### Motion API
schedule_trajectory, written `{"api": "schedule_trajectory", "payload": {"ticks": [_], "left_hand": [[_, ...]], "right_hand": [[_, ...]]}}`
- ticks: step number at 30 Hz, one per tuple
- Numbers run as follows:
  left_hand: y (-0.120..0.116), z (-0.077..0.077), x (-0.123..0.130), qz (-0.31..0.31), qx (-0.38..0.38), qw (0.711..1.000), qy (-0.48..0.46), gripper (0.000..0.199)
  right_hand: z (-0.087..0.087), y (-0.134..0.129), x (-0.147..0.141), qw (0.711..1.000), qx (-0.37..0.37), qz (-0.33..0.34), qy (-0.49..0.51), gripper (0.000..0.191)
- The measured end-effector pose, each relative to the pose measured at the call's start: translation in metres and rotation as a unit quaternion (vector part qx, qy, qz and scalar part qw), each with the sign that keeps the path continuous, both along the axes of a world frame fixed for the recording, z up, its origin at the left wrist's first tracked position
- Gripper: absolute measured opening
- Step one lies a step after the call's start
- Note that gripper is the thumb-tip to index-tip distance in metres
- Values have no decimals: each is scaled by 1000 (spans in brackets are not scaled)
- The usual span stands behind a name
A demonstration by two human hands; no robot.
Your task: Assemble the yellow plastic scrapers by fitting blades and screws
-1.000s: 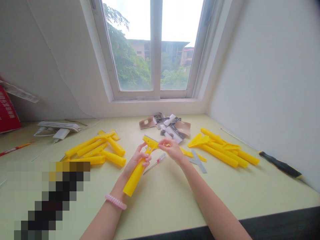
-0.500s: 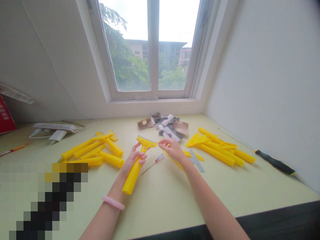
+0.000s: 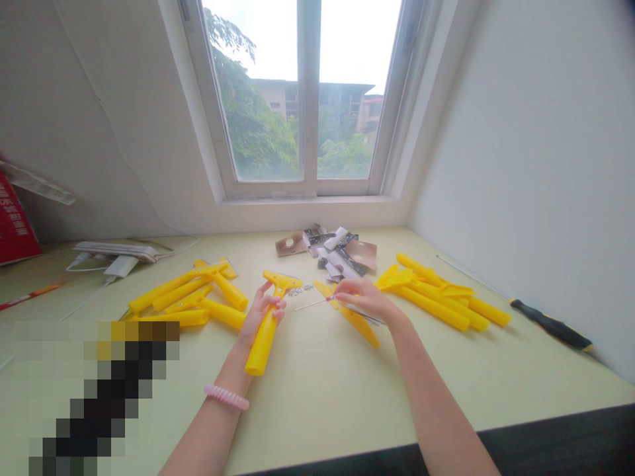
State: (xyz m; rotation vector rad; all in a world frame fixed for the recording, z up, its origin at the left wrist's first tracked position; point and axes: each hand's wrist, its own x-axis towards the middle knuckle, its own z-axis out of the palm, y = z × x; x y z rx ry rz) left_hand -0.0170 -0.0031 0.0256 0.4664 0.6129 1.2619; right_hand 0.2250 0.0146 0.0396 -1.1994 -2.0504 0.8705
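Observation:
My left hand (image 3: 262,313) is wrapped round the neck of a yellow scraper (image 3: 262,340), its wide head tilted up and away from me. Between the fingers of my right hand (image 3: 364,297) is a small screwdriver (image 3: 312,305) with a thin metal shaft pointing left toward the scraper. Several small metal nuts or screws (image 3: 297,291) lie on the table just past the scraper head. Under and beside my right hand are flat yellow plastic pieces (image 3: 360,325) and a partly hidden metal strip (image 3: 370,317).
Yellow scrapers and handles (image 3: 173,291) are piled at the left, with more yellow handles and heads (image 3: 441,297) at the right. Cardboard packaging (image 3: 342,254) lies by the window. A long black-handled screwdriver (image 3: 550,325) rests along the right wall; a power strip (image 3: 116,252) is back left.
My right hand has picked up the small screwdriver from the table and moved slightly right and down. The scraper in my left hand has shifted a little left; small metal parts now show beyond it.

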Motion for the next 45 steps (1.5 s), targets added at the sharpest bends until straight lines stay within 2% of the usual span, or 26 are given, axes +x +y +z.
{"api": "schedule_trajectory", "payload": {"ticks": [2,3,6,9,12,19,45], "left_hand": [[0,1,0,4,-4,1000,-2,62],[0,1,0,6,-4,1000,3,62],[0,-1,2,4,0,999,33,65],[0,-2,5,-8,-1,998,62,67],[0,-4,6,-22,-4,997,77,69],[0,-4,6,-35,-6,995,92,72],[0,-4,4,-37,-2,997,73,69]], "right_hand": [[3,2,12,997,-1,-44,64,21],[3,3,15,993,23,-71,94,21],[4,4,14,970,151,-143,129,18],[5,2,2,951,259,-142,88,15],[5,0,-9,943,306,-115,58,17],[1,1,-15,947,306,-85,46,18],[1,-1,-19,952,293,-80,35,18]]}}
